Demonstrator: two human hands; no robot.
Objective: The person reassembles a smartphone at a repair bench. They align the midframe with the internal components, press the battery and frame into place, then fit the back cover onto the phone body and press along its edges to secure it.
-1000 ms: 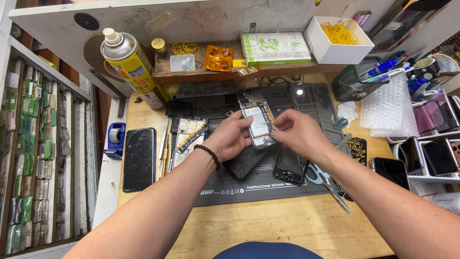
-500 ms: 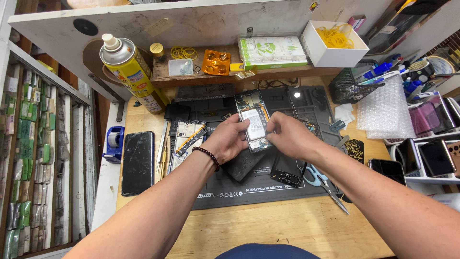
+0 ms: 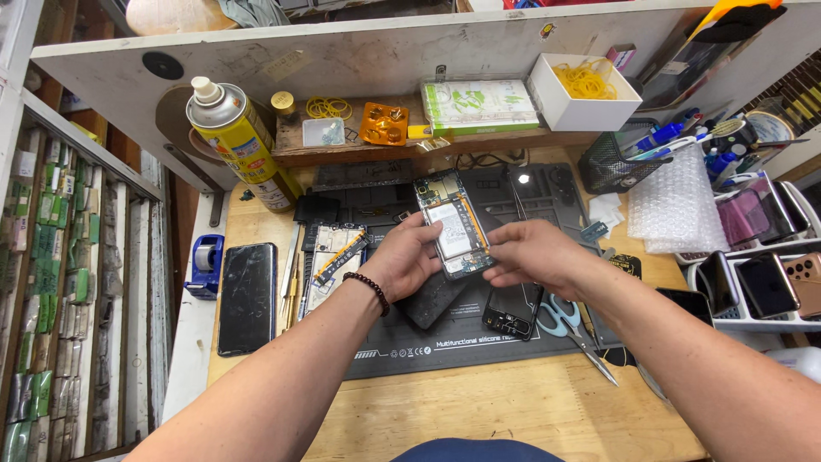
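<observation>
Since the earlier frame I've kept the opened phone (image 3: 454,227) raised over the black mat (image 3: 410,338), both hands barely shifted. One opened phone held; two dark phone parts lie below it on the bench. My left hand (image 3: 409,261) fingers curl closed around its left edge; right hand (image 3: 532,255) fingers pinch its near-right edge.

Yellow spray can (image 3: 242,144) upright at the back left of the wooden counter (image 3: 513,411), beside a low shelf (image 3: 445,141) carrying yellow rubber bands (image 3: 327,107), an orange parts tray (image 3: 383,124) and a green-and-white box (image 3: 479,105). White box (image 3: 584,92) of yellow bands further right. Black phone (image 3: 247,297) flat at left, blue tape dispenser (image 3: 204,265) just beside it. Scissors (image 3: 571,329) on the black silicone mat (image 3: 445,342). Bubble wrap (image 3: 676,205) at right, near a mesh pen holder (image 3: 616,167)
</observation>
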